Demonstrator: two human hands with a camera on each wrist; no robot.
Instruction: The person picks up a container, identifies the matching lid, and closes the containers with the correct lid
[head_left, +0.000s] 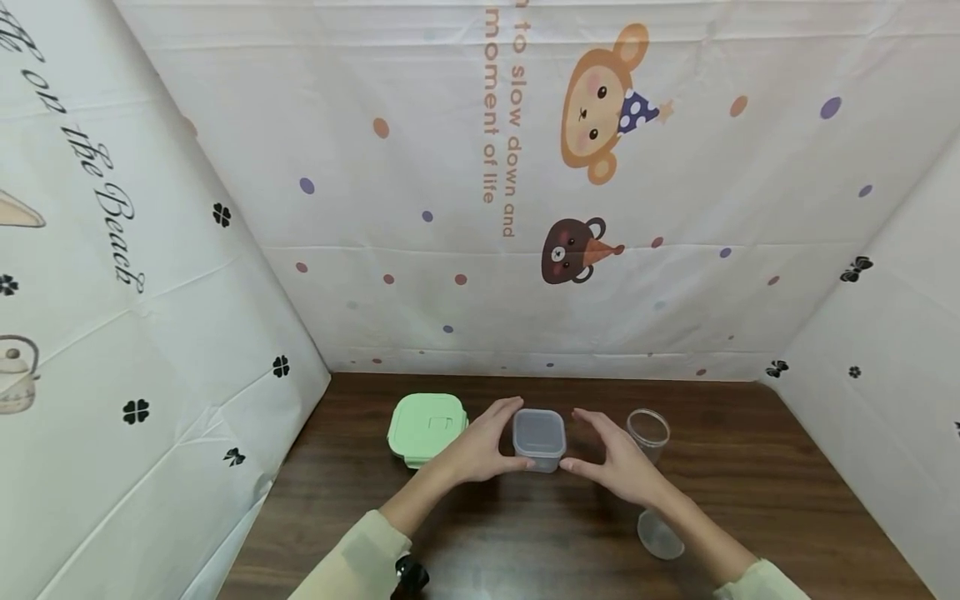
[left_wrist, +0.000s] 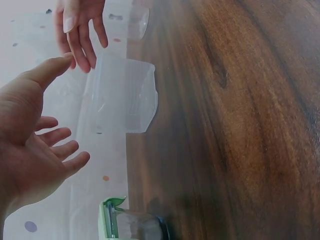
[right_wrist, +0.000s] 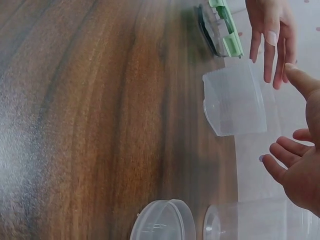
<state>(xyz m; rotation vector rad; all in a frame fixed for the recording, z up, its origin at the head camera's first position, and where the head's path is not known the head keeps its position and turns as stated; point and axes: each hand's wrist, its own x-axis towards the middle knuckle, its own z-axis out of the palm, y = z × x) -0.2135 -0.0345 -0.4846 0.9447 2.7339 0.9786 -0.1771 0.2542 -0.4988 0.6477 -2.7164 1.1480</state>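
A small translucent plastic container with a greyish lid stands on the wooden table between the two hands. My left hand is at its left side, fingers spread and thumb near the front corner. On the other side, my right hand has its thumb close to the container's front right corner, fingers extended. Both wrist views show gaps between the palms and the container, and neither hand grips anything. In the right wrist view, the container appears tapered towards its base.
Left of the left hand sits a food box with a light green lid. A clear cylindrical jar stands behind the right hand, and a clear round lid lies beneath the right forearm. Printed white cloth encloses the table's back and sides.
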